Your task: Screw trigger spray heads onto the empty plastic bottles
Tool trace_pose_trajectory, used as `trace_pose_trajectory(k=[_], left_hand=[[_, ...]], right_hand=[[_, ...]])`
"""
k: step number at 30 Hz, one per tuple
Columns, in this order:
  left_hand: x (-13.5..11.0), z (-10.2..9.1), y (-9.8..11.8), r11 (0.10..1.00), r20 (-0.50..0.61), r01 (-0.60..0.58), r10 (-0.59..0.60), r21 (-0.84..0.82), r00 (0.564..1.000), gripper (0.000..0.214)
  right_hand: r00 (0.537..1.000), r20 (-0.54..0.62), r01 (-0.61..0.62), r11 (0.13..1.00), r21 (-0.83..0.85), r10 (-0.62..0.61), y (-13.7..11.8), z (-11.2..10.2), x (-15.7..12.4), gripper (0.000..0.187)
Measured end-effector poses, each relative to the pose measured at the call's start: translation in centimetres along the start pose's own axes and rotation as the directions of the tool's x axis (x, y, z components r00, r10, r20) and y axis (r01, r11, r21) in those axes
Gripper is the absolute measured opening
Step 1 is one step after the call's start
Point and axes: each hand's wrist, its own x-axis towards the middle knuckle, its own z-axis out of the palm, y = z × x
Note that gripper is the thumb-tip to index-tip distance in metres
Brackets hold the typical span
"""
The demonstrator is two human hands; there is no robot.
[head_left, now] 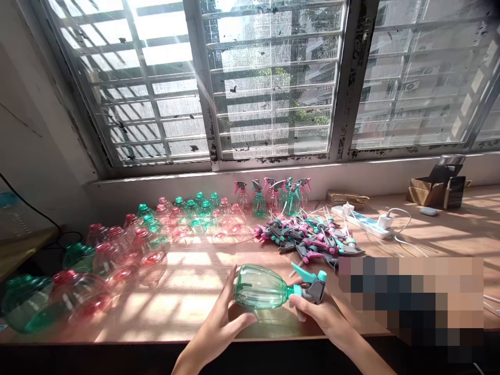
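A clear green spray bottle (261,286) lies sideways between my hands, just over the front part of the table. My left hand (224,317) is curved round its base end, thumb below and fingers behind it. At the neck end, my right hand (312,308) grips the grey and teal spray head (312,284), with the thumb at the teal collar. The head sits at the bottle's neck; whether it is fully tightened I cannot tell. Some fingers of both hands are hidden behind the bottle and head.
Open red and green bottles (144,250) stand in rows at left. A pile of loose spray heads (308,237) lies right of centre. Several bottles with heads fitted (259,200) stand by the window wall. A power strip (363,221) with cables and a cardboard box (425,191) are at right.
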Motion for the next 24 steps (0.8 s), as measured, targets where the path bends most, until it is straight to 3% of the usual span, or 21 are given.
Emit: trace_pose_trajectory(k=[5, 13, 20, 24], left_hand=[[0.26, -0.29, 0.24, 0.999, 0.025, 0.032, -0.031, -0.041, 0.999, 0.088], [-0.12, 0.13, 0.91, 0.998, 0.073, 0.007, -0.003, -0.055, 0.997, 0.093], [0.10, -0.03, 0.88, 0.999, 0.011, 0.031, -0.031, -0.011, 0.999, 0.096], [0.10, -0.14, 0.50, 0.999, 0.084, -0.005, 0.009, -0.038, 0.996, 0.096]], right_hand=[[0.999, 0.031, 0.019, 0.997, -0.072, -0.016, 0.01, -0.07, -0.03, 0.036], [0.999, -0.047, 0.015, 1.000, 0.020, -0.014, 0.46, -0.03, 0.24, 0.031], [0.999, -0.045, 0.010, 1.000, 0.025, -0.008, 0.33, -0.09, 0.05, 0.033], [0.999, -0.049, 0.011, 0.996, 0.093, -0.006, 0.68, -0.19, 0.26, 0.032]])
